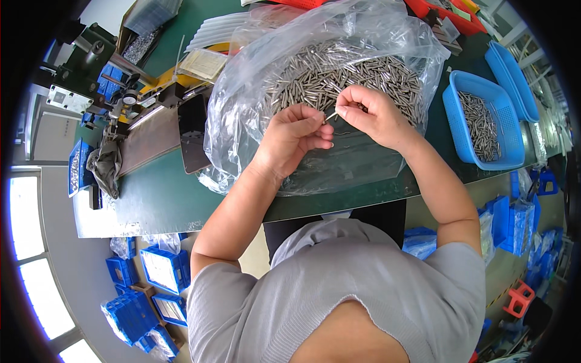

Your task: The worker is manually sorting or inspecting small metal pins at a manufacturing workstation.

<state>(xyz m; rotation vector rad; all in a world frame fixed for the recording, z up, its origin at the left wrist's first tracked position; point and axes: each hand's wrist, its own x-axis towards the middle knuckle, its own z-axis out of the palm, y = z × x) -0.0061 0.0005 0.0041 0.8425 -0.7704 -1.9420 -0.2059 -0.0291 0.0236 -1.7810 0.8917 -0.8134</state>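
Observation:
Over the near edge of a heap of small metal pins (311, 75), my two hands are close together. A thin metal pin (331, 117) spans the small gap between their fingertips. My left hand (292, 138) pinches its lower end with thumb and forefinger, the other fingers curled loosely. At the upper end, the thumb and forefinger of my right hand (376, 121) are closed on the same pin. Something dark shows within the right hand's curled fingers, too small to make out. The heap lies on a large clear plastic bag (233, 121) spread over the green table.
To the right, a blue basket (513, 143) holds more pins, beside another blue basket (511, 78). A dark flat tablet-like thing (192, 133) lies left of the bag, near a bench device with a dial gauge (129, 97). The green table's front edge (339, 206) runs before my body.

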